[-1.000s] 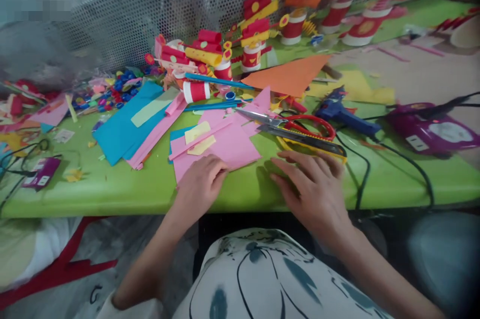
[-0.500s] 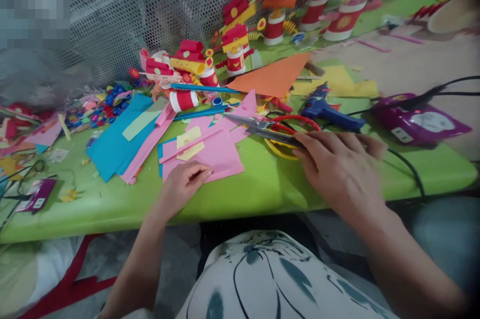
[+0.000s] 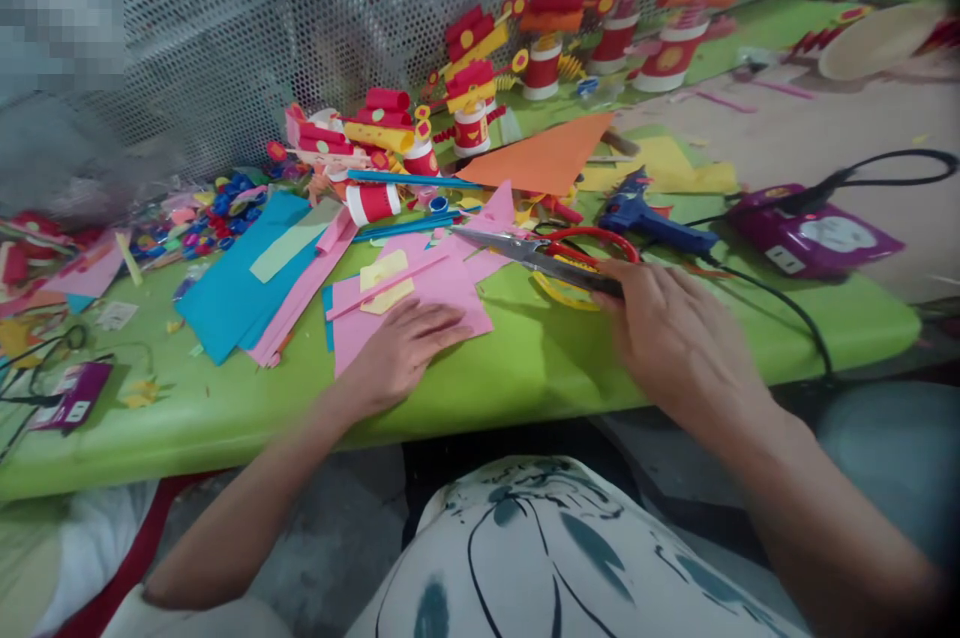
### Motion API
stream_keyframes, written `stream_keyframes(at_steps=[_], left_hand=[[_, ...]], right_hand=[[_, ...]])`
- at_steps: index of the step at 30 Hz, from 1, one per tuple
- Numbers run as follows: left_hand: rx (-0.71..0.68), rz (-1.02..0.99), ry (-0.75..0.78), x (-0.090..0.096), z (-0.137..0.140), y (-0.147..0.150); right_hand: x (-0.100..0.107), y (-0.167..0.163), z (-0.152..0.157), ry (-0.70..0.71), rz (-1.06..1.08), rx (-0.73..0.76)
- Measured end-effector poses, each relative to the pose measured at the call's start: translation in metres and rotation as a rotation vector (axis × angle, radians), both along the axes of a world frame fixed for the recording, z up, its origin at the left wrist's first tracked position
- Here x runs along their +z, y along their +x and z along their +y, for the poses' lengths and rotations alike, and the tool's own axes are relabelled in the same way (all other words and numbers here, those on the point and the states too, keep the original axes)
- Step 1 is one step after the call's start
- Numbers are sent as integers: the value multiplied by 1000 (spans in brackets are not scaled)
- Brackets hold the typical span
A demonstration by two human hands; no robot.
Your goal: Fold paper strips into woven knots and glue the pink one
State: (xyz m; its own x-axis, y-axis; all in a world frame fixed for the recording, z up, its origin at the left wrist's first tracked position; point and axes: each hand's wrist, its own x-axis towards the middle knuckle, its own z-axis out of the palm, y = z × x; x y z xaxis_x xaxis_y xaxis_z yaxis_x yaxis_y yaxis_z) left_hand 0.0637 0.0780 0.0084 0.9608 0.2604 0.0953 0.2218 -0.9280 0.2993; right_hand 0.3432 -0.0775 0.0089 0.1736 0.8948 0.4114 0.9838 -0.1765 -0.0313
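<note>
Right grip (image 3: 675, 338) on flat yellow cutter (image 3: 570, 283)

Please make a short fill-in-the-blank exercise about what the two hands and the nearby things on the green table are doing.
1. The left hand lies flat on a sheet of ____ paper.
2. The scissors near the right hand have ____ handles.
3. The blue glue gun lies to the ____ of the scissors.
4. The table has a ____ top.

Missing words: pink; red; right; green
</note>
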Motion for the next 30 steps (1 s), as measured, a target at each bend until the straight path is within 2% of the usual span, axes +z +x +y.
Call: stream_keyframes(at_steps=[5, 9, 13, 20, 26, 30], left_hand=[[-14, 68, -93, -2, -5, -9], [-78, -11, -138, -5, -8, -24], [-86, -24, -60, -9, -10, -32], [-28, 105, 68, -8, -17, -28], [27, 204, 85, -2, -23, -20], [9, 215, 74, -1, -25, -9]], right_hand=[[-3, -20, -33, 11, 247, 46], [-8, -31, -44, 20, 260, 82], [-9, -40, -48, -3, 266, 172], [-9, -43, -52, -24, 251, 186], [-12, -42, -61, -86, 406, 243], [-13, -42, -69, -109, 487, 217]])
